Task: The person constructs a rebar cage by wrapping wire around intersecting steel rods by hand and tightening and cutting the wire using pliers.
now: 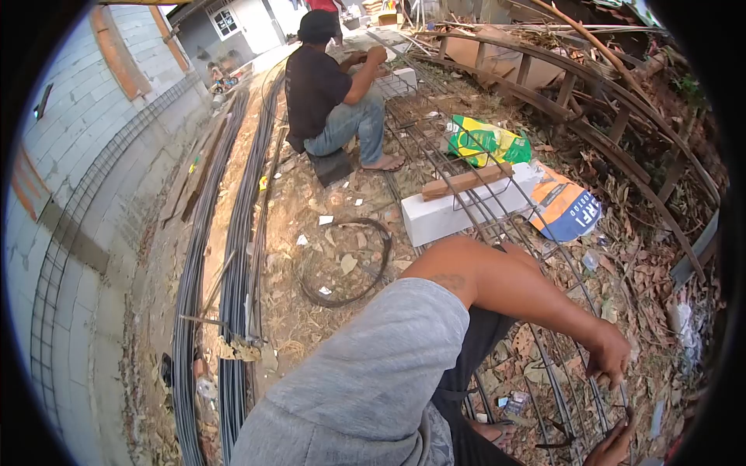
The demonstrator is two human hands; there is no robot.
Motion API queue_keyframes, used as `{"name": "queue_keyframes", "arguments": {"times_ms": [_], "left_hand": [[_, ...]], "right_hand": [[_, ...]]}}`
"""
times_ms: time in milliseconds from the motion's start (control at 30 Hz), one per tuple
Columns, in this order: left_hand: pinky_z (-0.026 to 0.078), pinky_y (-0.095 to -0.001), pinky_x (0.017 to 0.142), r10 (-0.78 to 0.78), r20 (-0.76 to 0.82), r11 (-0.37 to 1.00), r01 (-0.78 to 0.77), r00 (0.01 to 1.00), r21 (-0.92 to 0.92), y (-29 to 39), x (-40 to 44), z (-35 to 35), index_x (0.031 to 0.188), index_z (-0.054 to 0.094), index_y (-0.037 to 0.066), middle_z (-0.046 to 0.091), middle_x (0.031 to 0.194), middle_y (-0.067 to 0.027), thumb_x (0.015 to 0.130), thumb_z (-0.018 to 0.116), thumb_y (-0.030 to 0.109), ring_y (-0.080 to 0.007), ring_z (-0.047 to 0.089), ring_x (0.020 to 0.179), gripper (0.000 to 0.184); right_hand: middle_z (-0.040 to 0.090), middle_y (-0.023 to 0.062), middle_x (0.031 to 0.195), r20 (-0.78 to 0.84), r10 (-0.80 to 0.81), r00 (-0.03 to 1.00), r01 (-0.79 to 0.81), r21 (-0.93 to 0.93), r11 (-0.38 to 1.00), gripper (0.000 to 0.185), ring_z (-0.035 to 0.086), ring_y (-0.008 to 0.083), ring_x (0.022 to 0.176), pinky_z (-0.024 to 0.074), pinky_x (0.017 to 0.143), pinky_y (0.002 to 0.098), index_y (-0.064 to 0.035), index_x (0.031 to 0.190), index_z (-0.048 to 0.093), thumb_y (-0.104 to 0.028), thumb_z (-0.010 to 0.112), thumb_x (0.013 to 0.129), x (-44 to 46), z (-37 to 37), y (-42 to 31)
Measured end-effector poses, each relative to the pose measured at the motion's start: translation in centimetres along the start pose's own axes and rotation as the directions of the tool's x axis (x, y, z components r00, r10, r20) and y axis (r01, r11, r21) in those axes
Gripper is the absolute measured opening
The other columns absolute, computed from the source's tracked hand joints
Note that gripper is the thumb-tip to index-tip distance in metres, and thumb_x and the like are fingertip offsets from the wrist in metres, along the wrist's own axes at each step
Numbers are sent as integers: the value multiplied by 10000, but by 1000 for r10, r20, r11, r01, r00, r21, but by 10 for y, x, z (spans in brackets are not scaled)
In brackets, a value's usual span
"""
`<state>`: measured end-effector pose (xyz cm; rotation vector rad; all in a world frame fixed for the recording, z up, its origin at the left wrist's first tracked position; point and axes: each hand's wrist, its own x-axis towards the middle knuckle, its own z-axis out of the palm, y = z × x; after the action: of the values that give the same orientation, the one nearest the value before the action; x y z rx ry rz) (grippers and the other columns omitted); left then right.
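My left hand (608,356) reaches down from a grey sleeve (373,342) to the long steel bars (556,380) at the lower right. Its fingers are bent and pressed together at the bars; what they pinch is too small to make out. Just below, at the frame's bottom edge, my right hand (612,444) shows only in part. Its fingers are curled close to the same bars, and their contents are hidden. A dark, thin metal piece (556,436) lies across the bars to its left. The bars run up over a white block (447,217) with a wooden piece (466,181) on top.
Another person (322,93) sits ahead by the bars' far end. Bundles of steel rods (198,256) lie along the left, beside a block wall (85,116). A wire coil (385,256), a green-yellow bag (488,141) and an orange-blue bag (567,203) lie on the leafy ground.
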<state>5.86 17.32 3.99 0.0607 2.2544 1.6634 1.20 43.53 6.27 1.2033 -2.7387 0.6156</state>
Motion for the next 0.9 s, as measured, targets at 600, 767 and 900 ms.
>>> {"name": "queue_keyframes", "arguments": {"times_ms": [600,767,900], "left_hand": [[563,-414,926,65,-238,874,60,969,483,-72,46,-88,1405,622,85,719,1248,-167,911,724,278,-290,725,1041,540],[548,-419,949,123,-480,830,175,869,529,-127,94,-121,1200,752,73,756,1107,-192,904,733,233,-333,729,1033,337],[550,-421,937,148,-422,826,123,894,551,-141,122,-90,1129,778,66,759,1102,-181,896,744,244,-332,729,1023,295]], "right_hand": [[693,226,818,-25,106,994,-106,23,994,178,677,431,750,505,655,491,-82,1133,703,-137,622,984,30,21,37],[709,208,824,-163,197,967,-179,119,977,177,690,409,729,522,647,476,-75,1122,718,-157,619,1000,37,13,45],[708,201,808,-161,186,969,-168,117,979,177,690,407,724,522,640,474,-80,1122,718,-164,619,1001,37,22,57]]}}
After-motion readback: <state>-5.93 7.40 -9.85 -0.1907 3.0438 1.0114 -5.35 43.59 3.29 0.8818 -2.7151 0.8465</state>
